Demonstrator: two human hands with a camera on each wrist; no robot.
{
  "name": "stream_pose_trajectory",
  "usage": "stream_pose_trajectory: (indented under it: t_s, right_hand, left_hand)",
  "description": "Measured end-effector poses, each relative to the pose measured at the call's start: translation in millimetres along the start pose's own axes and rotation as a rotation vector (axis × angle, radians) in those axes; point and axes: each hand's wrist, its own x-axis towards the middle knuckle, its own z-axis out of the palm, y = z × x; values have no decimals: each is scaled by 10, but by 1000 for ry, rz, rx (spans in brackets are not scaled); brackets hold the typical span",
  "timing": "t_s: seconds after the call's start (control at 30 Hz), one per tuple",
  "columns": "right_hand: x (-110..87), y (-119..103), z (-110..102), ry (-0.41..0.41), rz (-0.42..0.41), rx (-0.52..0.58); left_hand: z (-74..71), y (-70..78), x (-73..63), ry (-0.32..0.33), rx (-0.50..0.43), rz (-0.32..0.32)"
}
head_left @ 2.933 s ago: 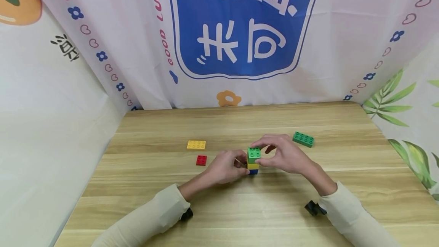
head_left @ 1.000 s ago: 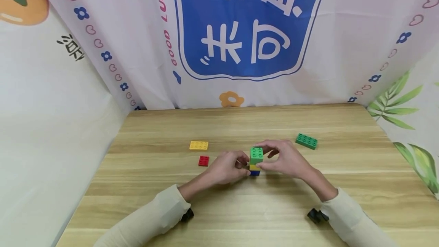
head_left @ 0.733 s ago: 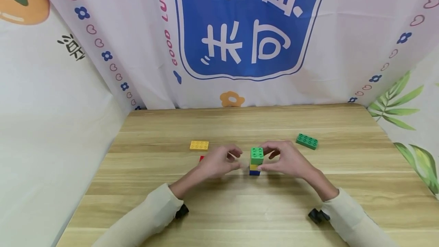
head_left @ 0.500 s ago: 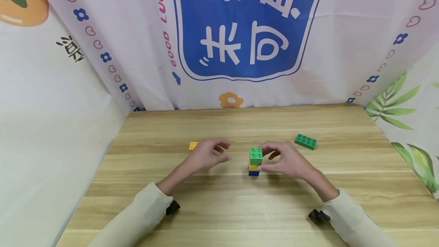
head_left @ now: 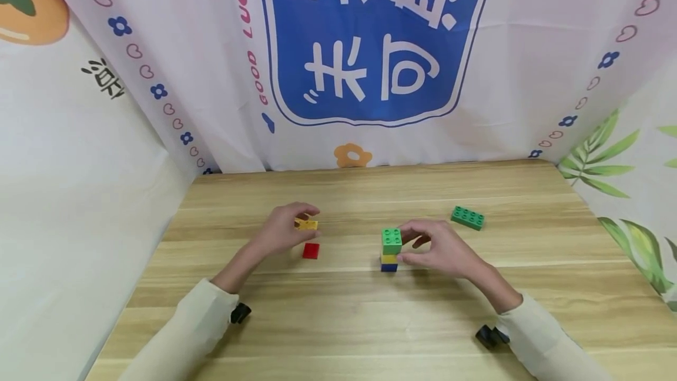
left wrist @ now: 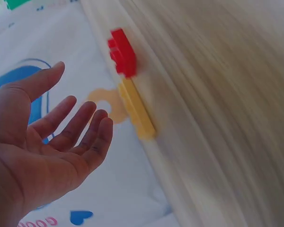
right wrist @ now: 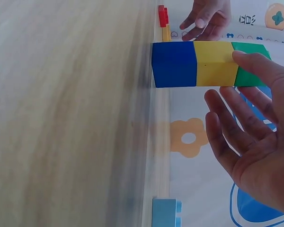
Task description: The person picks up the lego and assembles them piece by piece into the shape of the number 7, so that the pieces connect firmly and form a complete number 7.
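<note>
While the left hand point(head_left: 282, 229) hangs over the left side of a pale brown striped wooden table point(head_left: 338, 322), its fingers are loosely bent, well apart from the thumb, and hold nothing. Partly covered by it lies a flat yellow plastic plate with round bumps point(head_left: 309, 225); the left wrist view is blurry, but the fingers do not seem to touch it. Just nearer the person lies a small flat red plastic plate point(head_left: 311, 251). Both look hard and light, and so thin that two edges are likely the best place to grab.

Near the middle stands a tower of square plastic blocks point(head_left: 391, 242), blue, then yellow, then bright green on top. Its sides look smooth, so it may slip a little (the bumps on top could help). It should be stiff and light; holding it low would likely keep it steadiest. The right hand point(head_left: 438, 250) pinches it up high, thumb over the yellow and green seam. Farther right lies a long dark green plastic brick with two rows of bumps point(head_left: 468, 217).
</note>
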Motion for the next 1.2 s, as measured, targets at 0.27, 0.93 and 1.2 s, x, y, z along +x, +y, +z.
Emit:
stream_pose_trajectory:
  t_s: [0.27, 0.93, 1.2]
  right_hand:
    - [4, -24, -5, 0, 1, 7]
    - [37, 15, -29, 13, 24, 11]
    - [44, -9, -44, 10, 35, 6]
  left_hand:
    - [-83, -252, 34, 1, 96, 12]
    - [-161, -543, 100, -75, 115, -32]
    - [-147, -576, 134, -92, 117, -61]
